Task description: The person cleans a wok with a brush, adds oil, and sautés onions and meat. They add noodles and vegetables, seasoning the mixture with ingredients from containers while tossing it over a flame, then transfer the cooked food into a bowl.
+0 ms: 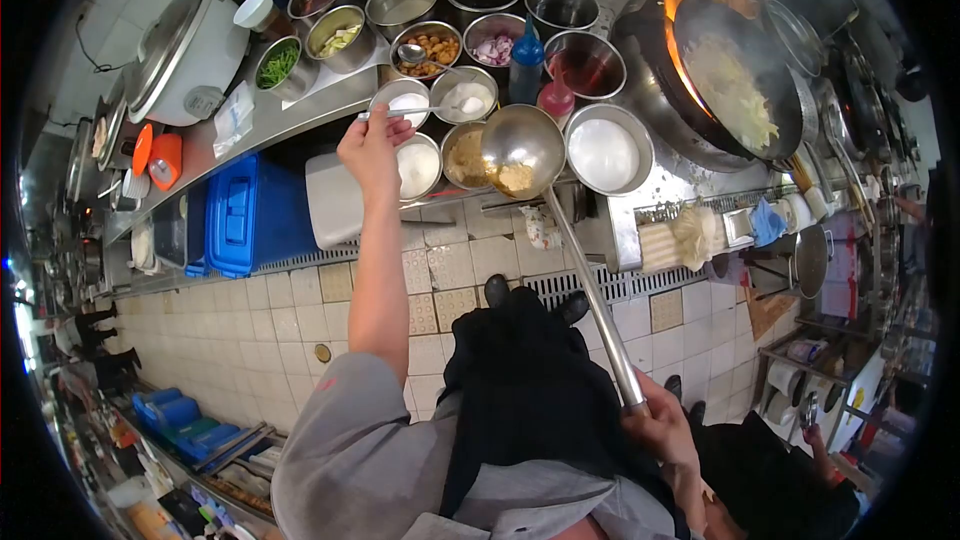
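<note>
My left hand (372,150) is closed on the handle of a spoon (428,110). The spoon's bowl end reaches over a metal bowl of white powder (468,97). In my right hand (662,427) is the long metal handle of a ladle (525,135), gripped near its lower end. Some light brown powder (515,177) lies in the ladle's bowl. The ladle hangs over the seasoning bowls, partly covering a bowl of brownish powder (465,155). Beside it stand a bowl of white granules (416,167) and a wide pan of white powder (597,150).
Flames (678,0) rise beside a steaming wok (735,80) holding pale shredded food. A blue squeeze bottle (526,65) and a red one (557,98) stand behind the ladle. A rice cooker (185,60) and blue bin (258,215) are leftward. Another person (770,475) stands lower right.
</note>
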A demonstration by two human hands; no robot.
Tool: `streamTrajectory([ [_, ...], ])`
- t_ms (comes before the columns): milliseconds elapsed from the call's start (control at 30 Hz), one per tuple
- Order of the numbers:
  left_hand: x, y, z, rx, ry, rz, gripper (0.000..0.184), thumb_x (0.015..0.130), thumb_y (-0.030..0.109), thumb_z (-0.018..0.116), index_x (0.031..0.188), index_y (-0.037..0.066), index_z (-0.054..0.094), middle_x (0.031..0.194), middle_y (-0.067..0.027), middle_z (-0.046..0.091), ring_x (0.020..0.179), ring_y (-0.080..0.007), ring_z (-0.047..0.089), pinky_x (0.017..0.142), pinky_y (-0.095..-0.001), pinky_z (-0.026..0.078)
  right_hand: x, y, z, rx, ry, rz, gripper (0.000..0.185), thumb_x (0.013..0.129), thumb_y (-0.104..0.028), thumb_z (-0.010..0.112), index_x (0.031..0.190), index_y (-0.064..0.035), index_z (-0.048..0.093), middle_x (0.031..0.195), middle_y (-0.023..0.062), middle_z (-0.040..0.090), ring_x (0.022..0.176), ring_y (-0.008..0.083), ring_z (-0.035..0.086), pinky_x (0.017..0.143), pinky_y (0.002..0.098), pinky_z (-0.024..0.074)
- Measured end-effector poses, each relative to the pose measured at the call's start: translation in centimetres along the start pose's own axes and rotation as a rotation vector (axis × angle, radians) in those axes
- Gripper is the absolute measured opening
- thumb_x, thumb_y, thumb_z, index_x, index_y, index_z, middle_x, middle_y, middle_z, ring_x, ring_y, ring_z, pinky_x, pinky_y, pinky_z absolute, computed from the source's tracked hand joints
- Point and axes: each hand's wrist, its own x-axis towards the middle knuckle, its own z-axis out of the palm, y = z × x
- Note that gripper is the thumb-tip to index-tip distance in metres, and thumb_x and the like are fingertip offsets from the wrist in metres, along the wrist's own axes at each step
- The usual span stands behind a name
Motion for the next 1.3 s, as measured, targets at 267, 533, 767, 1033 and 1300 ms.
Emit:
streamTrajectory([
  [267,2.0,-6.9,2.2,0.379,-0.122,0.156,0.028,0.094,0.015,0.058,0.079,-0.009,0.061,0.071,-0.0158,0.066,0.058,-0.0204,0.067,0.054,-0.0299,0.057,1.0,-0.6,0.3,0.014,-0.063,-0.006,0.080,0.069,0.005,0.063,0.144,-0.0005,0.037,0.077,0.0023,0.058,0.059,0.0075,0.052,0.052,0.0182,0.0413],
  [533,3.4,-5.6,1.0,0.105,0.069,-0.049,0.028,0.092,0.012,0.060,0.075,-0.010,0.060,0.063,-0.0147,0.064,0.054,-0.0201,0.065,0.050,-0.0315,0.057,1.2,-0.3,0.2,0.003,-0.042,-0.016,0.079,0.069,0.004,0.062,0.144,-0.0005,0.036,0.075,0.0027,0.058,0.056,0.0079,0.052,0.048,0.0187,0.0410],
  [767,-2.4,5.2,-1.3,0.092,0.039,0.099,0.028,0.091,0.014,0.061,0.074,-0.008,0.060,0.063,-0.0130,0.064,0.055,-0.0172,0.063,0.053,-0.0287,0.055,2.5,-2.8,0.9,-0.028,-0.204,0.021,0.081,0.073,0.000,0.061,0.147,-0.0022,0.029,0.066,0.0027,0.054,0.044,0.0061,0.045,0.036,0.0184,0.0343],
  [1033,-4.0,-2.3,-8.1,0.479,0.067,0.055,0.029,0.093,0.013,0.057,0.074,-0.008,0.059,0.062,-0.0125,0.063,0.052,-0.0157,0.061,0.048,-0.0284,0.050,2.7,-3.0,0.7,-0.064,-0.210,0.021,0.079,0.074,0.000,0.060,0.147,-0.0036,0.029,0.063,0.0030,0.053,0.041,0.0065,0.043,0.036,0.0185,0.0331],
  [1300,-2.7,-1.3,-10.8,0.168,0.285,-0.083,0.020,0.091,0.011,0.061,0.083,-0.008,0.059,0.071,-0.0159,0.063,0.058,-0.0205,0.064,0.054,-0.0323,0.058,3.1,-3.1,0.1,-0.101,-0.199,0.020,0.079,0.075,-0.002,0.061,0.147,-0.0043,0.029,0.063,0.0024,0.052,0.041,0.0057,0.042,0.036,0.0184,0.0337],
])
